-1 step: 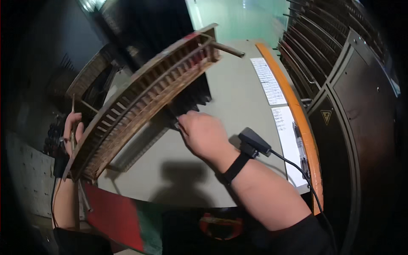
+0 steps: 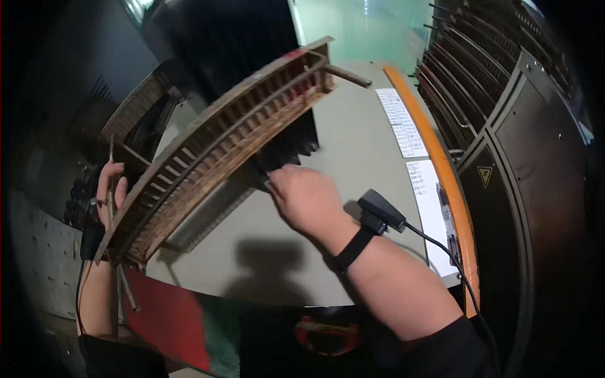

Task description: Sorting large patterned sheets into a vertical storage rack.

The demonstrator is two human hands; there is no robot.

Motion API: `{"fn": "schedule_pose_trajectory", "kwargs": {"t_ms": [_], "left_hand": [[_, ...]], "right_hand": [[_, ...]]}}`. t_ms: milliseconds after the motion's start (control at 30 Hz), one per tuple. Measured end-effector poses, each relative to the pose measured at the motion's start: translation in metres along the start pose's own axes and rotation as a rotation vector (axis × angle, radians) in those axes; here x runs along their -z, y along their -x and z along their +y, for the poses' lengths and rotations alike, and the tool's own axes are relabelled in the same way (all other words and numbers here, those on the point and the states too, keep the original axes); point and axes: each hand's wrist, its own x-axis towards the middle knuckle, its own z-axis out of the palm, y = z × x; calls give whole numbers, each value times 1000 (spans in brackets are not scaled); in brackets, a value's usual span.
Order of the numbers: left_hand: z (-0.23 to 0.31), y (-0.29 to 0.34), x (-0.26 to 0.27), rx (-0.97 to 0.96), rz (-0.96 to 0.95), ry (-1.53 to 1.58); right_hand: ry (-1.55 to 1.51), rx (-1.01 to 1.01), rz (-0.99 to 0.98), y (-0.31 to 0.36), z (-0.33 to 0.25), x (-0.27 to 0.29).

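Observation:
A long, rusty metal rack (image 2: 208,148) with a row of slots slants across the view, its far end higher and to the right. At the rack's near left end is my left hand (image 2: 109,195), its fingers curled about a thin metal bar of the frame. Dark, thin strips (image 2: 291,143) with jagged ends show beyond and below the rack's middle. My right hand (image 2: 304,192) is closed beside those strips, under the rack's lower edge. Its fingertips are hidden, so what they pinch cannot be made out.
A pale tabletop (image 2: 343,132) lies beneath, with written sheets (image 2: 402,123) and a pen (image 2: 449,220) along its orange right edge (image 2: 435,151). A second slotted rack (image 2: 138,101) stands at left. Racks of rods (image 2: 460,69) and a dark cabinet (image 2: 542,145) stand at right.
The rack and both hands sit very slightly further right in the picture, along with the surroundings. Both hands keep the same grip.

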Motion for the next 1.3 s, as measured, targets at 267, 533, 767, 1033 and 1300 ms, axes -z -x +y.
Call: {"fn": "schedule_pose_trajectory", "kwargs": {"t_ms": [267,533,767,1033,1300], "left_hand": [[39,-3,-4,56,6,-183],[22,-3,-5,-73,23,-219],[18,-3,-12,-47,95,-106],[19,-5,-12,41,69,-62],[16,1,-10,-75,62,-155]], "right_hand": [[-23,-73,10,-2,0,9],[86,-119,111,-5,2,14],[111,-38,135,-12,11,5],[45,-10,106,-9,11,9],[49,-237,254,-9,13,13]]}}
